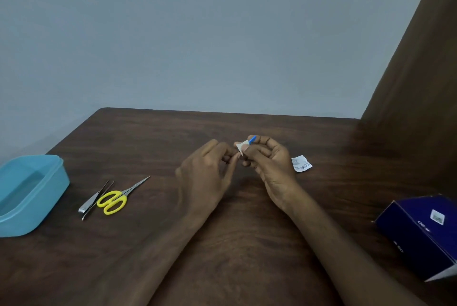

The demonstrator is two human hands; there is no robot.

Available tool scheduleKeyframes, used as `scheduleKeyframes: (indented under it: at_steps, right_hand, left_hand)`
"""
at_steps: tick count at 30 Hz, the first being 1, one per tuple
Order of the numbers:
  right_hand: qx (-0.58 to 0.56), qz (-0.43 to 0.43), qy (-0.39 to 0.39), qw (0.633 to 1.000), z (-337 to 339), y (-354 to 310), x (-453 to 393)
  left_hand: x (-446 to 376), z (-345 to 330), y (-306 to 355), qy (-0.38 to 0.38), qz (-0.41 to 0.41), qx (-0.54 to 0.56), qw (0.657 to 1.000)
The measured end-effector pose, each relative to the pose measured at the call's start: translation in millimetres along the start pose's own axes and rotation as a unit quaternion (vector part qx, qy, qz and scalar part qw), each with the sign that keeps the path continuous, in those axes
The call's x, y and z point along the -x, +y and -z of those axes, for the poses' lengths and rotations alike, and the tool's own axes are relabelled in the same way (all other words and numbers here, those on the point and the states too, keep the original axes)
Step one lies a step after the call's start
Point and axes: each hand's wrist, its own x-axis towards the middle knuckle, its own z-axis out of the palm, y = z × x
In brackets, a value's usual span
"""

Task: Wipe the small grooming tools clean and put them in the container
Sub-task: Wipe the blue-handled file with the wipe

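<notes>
1. The right hand (269,160) pinches a small white wipe (241,146) between thumb and fingers; a small blue-tipped item (252,140) shows just above the thumb, in the same grip. What that item is cannot be told.
2. The left hand (207,169) meets the wipe's lower edge with curled fingertips. Whether it pinches the wipe or merely touches it cannot be told.
3. A torn white sachet (301,163) lies on the table (222,244) just beyond the right hand's knuckles.
4. Well to the left of the left hand's fingers lie the yellow-handled scissors (116,198), with tweezers (97,198) and a nail clipper (87,204) touching or overlapping beside them.
5. The open blue container (53,183) sits further left again; no tools are visible inside.
6. A dark blue box (420,234) stands near the right forearm.
7. Judgement: the task is at an early stage. The three tools on the table remain to be wiped and placed in the container.
</notes>
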Motion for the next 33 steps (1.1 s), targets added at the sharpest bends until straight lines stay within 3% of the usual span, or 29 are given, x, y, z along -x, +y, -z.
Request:
scheduleKeyframes:
  at_steps: [15, 21, 27, 33]
  right_hand:
    - [-0.026, -0.016, 0.028, 0.999, -0.6, -7.4, -0.1]
    - [-0.020, 0.025, 0.013, 0.999, 0.1, -3.8, 1.2]
    - [0.001, 0.025, 0.039, 0.999, 2.8, -3.2, 0.4]
    - [-0.005, 0.039, 0.064, 0.997, 4.9, -1.1, -4.4]
  left_hand:
    - [1.4, -2.4, -0.8, -0.024, -0.012, -0.018, 0.999]
    - [-3.2, -3.2, -6.8, -0.050, 0.072, 0.097, 0.991]
    - [-0.9, -4.0, -6.6, -0.053, 0.012, 0.032, 0.998]
    - [-3.2, -2.9, -6.8, -0.048, 0.033, 0.016, 0.998]
